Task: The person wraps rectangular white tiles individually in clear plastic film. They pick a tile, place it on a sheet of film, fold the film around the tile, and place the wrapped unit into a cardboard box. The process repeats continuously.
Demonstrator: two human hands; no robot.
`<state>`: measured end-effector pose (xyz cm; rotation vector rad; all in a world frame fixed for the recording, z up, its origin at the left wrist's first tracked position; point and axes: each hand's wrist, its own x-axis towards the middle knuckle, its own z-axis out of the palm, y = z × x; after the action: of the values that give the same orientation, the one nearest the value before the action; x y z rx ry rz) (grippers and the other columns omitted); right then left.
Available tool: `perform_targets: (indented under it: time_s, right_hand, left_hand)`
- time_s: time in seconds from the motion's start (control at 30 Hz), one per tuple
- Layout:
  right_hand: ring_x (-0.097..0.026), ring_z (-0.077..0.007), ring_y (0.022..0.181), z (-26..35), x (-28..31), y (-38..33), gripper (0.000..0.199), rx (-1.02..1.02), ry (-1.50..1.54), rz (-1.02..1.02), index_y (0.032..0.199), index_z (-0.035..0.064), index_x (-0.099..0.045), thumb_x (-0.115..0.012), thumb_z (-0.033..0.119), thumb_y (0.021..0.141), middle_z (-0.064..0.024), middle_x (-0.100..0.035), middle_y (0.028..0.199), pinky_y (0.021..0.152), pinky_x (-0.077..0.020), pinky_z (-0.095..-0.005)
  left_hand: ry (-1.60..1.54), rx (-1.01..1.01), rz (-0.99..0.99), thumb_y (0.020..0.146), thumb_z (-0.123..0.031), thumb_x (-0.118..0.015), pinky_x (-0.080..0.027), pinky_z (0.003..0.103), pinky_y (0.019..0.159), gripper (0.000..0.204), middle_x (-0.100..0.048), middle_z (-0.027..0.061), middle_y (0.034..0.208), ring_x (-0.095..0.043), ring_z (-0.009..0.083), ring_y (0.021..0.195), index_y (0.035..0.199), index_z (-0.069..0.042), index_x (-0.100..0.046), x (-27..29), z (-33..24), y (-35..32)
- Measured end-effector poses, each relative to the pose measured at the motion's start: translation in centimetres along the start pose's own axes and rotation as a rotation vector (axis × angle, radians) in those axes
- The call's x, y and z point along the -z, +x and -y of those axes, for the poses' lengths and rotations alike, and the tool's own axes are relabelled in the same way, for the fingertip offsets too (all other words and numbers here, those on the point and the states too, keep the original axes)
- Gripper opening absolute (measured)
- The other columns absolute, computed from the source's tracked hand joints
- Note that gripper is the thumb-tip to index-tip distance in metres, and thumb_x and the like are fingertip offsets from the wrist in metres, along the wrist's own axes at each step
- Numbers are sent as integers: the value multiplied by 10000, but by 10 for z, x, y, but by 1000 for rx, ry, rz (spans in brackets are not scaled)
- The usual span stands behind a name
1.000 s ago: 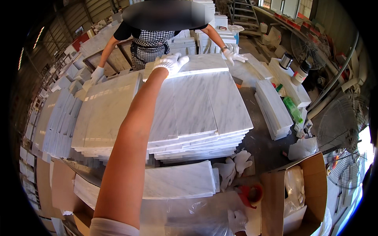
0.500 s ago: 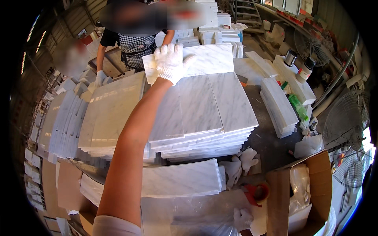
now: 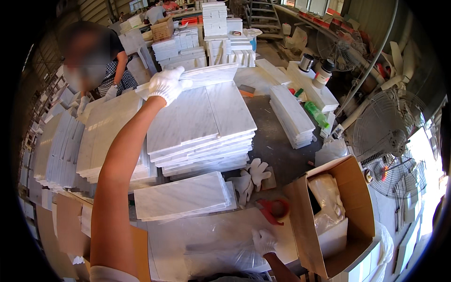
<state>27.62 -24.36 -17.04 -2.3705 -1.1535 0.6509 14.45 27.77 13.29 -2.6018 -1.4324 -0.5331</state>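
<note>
My left hand point(image 3: 167, 87), in a white knit glove, reaches far across the stack and is closed on a long marble tile point(image 3: 211, 75). The tile is white with grey veins and is tilted up along the far side of the marble tile stack point(image 3: 188, 115). My right hand point(image 3: 264, 242), also gloved, is low on the near work surface, next to clear plastic film point(image 3: 221, 256). Its fingers look loosely apart, with nothing visible in them. Between the hands lies a small pile of narrow marble tiles point(image 3: 181, 197).
A cardboard box point(image 3: 300, 211) with plastic-wrapped contents stands at right. Loose gloves point(image 3: 258, 174) and a red tape dispenser point(image 3: 270, 207) lie beside it. Further off are narrow tiles point(image 3: 291, 115), a green bottle point(image 3: 315, 114) and a fan point(image 3: 380, 127). A co-worker point(image 3: 120, 70) bends over at far left.
The view has swung right, so the stack sits further left. The held tile now shows its edge more than its face. The co-worker has bent down, and more of my right arm shows.
</note>
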Motion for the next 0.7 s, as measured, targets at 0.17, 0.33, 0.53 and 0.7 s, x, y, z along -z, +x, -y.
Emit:
perform_targets:
  time_s: [0.17,0.33,0.53,0.7]
  right_hand:
    - [-634,-411,895,3,-5,2,474,-8,115,53,831,18,-695,-545,453,945,-219,-667,933,821,-496,-478]
    - [-639,-406,924,2,-5,0,495,19,92,50,875,29,-702,-503,475,958,-220,-670,949,840,-496,-480]
    - [-641,-428,973,3,7,8,553,-80,110,90,928,26,-708,-464,521,959,-245,-680,992,877,-489,-491]
    - [-669,-384,858,-33,-34,38,538,196,227,168,916,-3,-725,-538,501,930,-250,-687,888,799,-501,-463]
  left_hand:
    - [31,-104,-94,843,-479,-684,-511,465,807,433,-687,171,978,-657,379,941,977,-71,-628,12,-7,-42]
    - [-114,-79,-11,802,-484,-722,-504,472,752,448,-685,180,976,-649,380,875,996,-87,-647,86,-58,-140]
    - [-427,-6,402,753,-302,-818,-519,346,776,466,-707,166,930,-686,263,847,1085,-5,-683,135,-112,-286]
    - [-522,193,831,777,-368,-810,-520,349,807,499,-725,170,980,-688,243,879,1118,-23,-698,101,-135,-400]
